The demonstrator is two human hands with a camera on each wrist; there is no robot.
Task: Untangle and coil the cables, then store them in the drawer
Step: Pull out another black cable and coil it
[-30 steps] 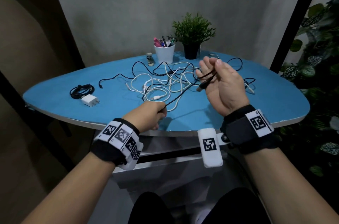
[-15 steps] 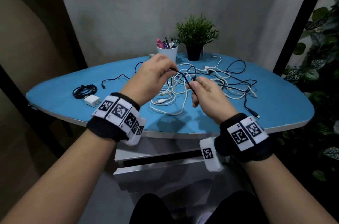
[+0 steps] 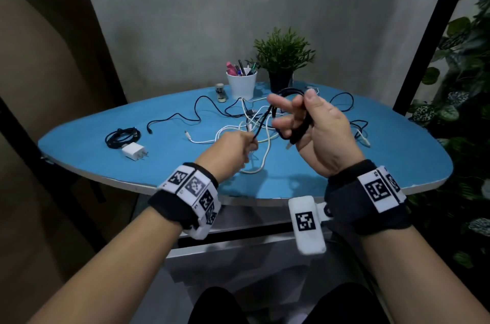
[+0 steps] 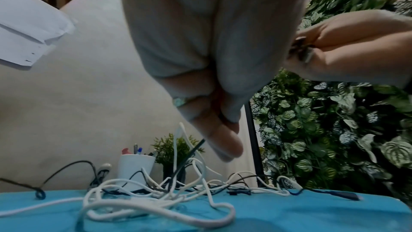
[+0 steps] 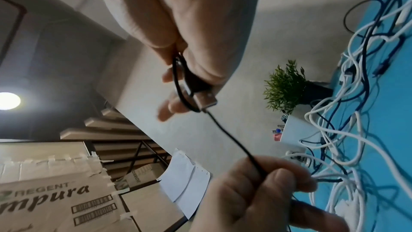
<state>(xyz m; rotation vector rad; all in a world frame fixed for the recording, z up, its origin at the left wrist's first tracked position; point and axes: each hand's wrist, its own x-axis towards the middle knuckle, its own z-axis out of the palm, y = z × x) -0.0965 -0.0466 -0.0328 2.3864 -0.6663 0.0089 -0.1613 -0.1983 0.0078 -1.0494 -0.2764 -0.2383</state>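
Nearest, left hand (image 3: 233, 148) pinched the black USB cable (image 5: 236, 140); just beyond, right hand (image 3: 315, 127) curled round its wound loops and plug. Its far run still threaded the white cables (image 3: 254, 138) mid-table (image 3: 397, 164); pulling on would probably tighten the tangle or drag it off

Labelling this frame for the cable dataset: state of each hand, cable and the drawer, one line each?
Left hand: pinches thin black cable, pulled taut.
Right hand: holds thin black cable looped around its fingers, USB plug at palm.
Tangled white and black cables: still knotted, loose on blue table.
Coiled black cable: already coiled, on table beside white charger plug.
White drawer: looks shut.
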